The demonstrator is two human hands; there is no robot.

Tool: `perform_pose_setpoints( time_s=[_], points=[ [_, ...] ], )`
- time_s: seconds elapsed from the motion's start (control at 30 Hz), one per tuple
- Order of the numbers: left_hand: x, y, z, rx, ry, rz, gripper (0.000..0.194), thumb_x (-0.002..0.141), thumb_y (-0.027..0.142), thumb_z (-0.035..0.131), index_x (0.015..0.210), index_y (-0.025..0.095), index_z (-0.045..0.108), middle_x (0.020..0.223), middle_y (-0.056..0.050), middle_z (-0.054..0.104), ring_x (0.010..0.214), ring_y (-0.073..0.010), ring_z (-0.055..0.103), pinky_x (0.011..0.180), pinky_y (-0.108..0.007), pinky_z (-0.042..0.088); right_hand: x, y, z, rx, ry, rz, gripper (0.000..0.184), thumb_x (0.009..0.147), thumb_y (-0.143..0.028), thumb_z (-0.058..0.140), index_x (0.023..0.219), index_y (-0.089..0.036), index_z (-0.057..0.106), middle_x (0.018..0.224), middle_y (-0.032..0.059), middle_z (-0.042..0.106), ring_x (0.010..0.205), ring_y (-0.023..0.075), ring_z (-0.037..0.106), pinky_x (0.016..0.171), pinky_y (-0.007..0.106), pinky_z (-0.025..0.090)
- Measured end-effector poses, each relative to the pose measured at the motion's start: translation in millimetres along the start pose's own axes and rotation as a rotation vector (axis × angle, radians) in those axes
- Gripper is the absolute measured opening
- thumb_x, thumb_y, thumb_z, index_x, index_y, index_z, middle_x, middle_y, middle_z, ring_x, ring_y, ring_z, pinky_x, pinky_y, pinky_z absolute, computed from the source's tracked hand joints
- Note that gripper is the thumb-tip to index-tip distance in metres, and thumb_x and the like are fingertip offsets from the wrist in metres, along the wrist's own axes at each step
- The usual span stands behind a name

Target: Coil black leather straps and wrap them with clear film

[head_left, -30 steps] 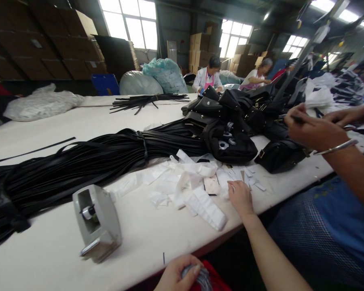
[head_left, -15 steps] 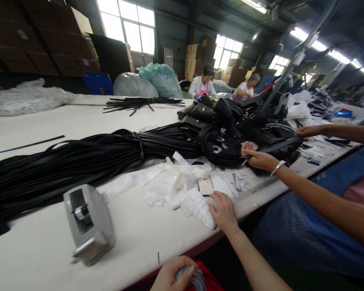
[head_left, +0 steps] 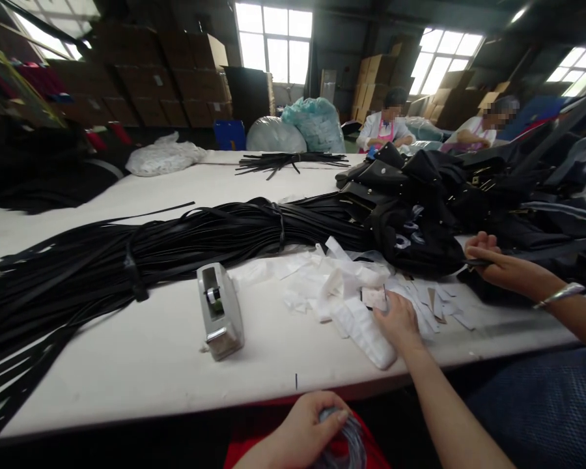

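My left hand [head_left: 317, 423] is closed around a coil of thin grey-blue cord [head_left: 354, 443], low in front of my body by the table's front edge. My right hand [head_left: 399, 319] reaches onto the table with its fingers curled together at a small pale card [head_left: 372, 298]. A thin dark line stands at its fingertips, too small to name. Under and beside that hand lies a folded white plastic bag [head_left: 364, 332], with crumpled white wrapping [head_left: 332, 286] just behind it.
A grey tape dispenser [head_left: 219, 312] stands left of the wrapping. Behind run bundled black straps [head_left: 215, 231] and a heap of black bags [head_left: 420, 189]. A co-worker's hand [head_left: 512, 264] holds something dark at right. Two people [head_left: 385, 130] work across the table.
The view has swung left, so the table's things sit further right. My right hand's fingers have drawn in at the card, where the thin dark line now stands upright. My left hand keeps the coil.
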State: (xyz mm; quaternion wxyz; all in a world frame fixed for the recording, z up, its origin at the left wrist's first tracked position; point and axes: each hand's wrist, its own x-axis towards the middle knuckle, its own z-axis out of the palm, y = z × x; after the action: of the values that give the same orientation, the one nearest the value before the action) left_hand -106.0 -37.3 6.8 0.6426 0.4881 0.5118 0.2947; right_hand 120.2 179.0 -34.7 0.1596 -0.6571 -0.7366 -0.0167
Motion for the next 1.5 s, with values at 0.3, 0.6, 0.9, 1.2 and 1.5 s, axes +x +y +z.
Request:
perform_pose_setpoints(
  time_s=[0.3, 0.6, 0.9, 1.2, 1.5],
  points=[
    [0.6, -6.5, 1.1, -0.027, 0.008, -0.034, 0.058, 0.082, 0.066, 0.06, 0.099, 0.012, 0.074, 0.09, -0.008, 0.072, 0.08, -0.0177, 0.062, 0.074, -0.026, 0.048, 33.3, -46.8, 6.5, -0.064, -0.075, 0.092, 0.055, 0.082, -0.043, 0.065, 0.122, -0.006, 0.057, 0.12, 0.0246, 0.057, 0.108, 0.0375, 0.054, 0.087, 0.042, 0.043],
    [5.0, -16.5, -5.4, 0.049, 0.008, 0.028, 0.065, 0.082, 0.069, 0.055, 0.099, 0.01, 0.074, 0.089, -0.01, 0.072, 0.077, -0.0172, 0.059, 0.074, -0.027, 0.047, 36.2, -35.0, -6.6, -0.098, -0.104, 0.122, 0.051, 0.073, -0.026, 0.067, 0.12, -0.008, 0.06, 0.119, 0.0226, 0.059, 0.107, 0.0342, 0.056, 0.087, 0.039, 0.041],
    [0.8, 0.9, -1.8, 0.049, 0.006, 0.003, 0.051, 0.087, 0.058, 0.056, 0.098, 0.011, 0.073, 0.091, -0.009, 0.072, 0.083, -0.0199, 0.063, 0.08, -0.029, 0.05, 26.7, -11.0, -15.7, -0.217, -0.066, 0.178, 0.048, 0.078, -0.042, 0.064, 0.107, -0.004, 0.063, 0.104, 0.0241, 0.065, 0.103, 0.0369, 0.059, 0.09, 0.043, 0.036],
    [-1.8, -3.1, -3.0, 0.035, -0.001, 0.029, 0.043, 0.089, 0.05, 0.057, 0.1, 0.011, 0.073, 0.093, -0.009, 0.074, 0.083, -0.0189, 0.064, 0.078, -0.028, 0.05, 18.6, 1.3, -15.9, -0.264, 0.022, 0.215, 0.063, 0.07, -0.049, 0.07, 0.107, 0.001, 0.06, 0.102, 0.0271, 0.063, 0.101, 0.0404, 0.057, 0.093, 0.047, 0.03],
    [-0.2, -4.5, -2.4, -0.025, -0.063, 0.042, 0.052, 0.09, 0.058, 0.053, 0.103, 0.011, 0.073, 0.096, -0.01, 0.074, 0.084, -0.0186, 0.065, 0.081, -0.029, 0.051, -1.5, 16.5, -33.9, -0.197, 0.077, 0.13, 0.053, 0.081, -0.039, 0.065, 0.119, -0.004, 0.058, 0.123, 0.026, 0.056, 0.116, 0.0397, 0.048, 0.098, 0.049, 0.034]
  ],
)
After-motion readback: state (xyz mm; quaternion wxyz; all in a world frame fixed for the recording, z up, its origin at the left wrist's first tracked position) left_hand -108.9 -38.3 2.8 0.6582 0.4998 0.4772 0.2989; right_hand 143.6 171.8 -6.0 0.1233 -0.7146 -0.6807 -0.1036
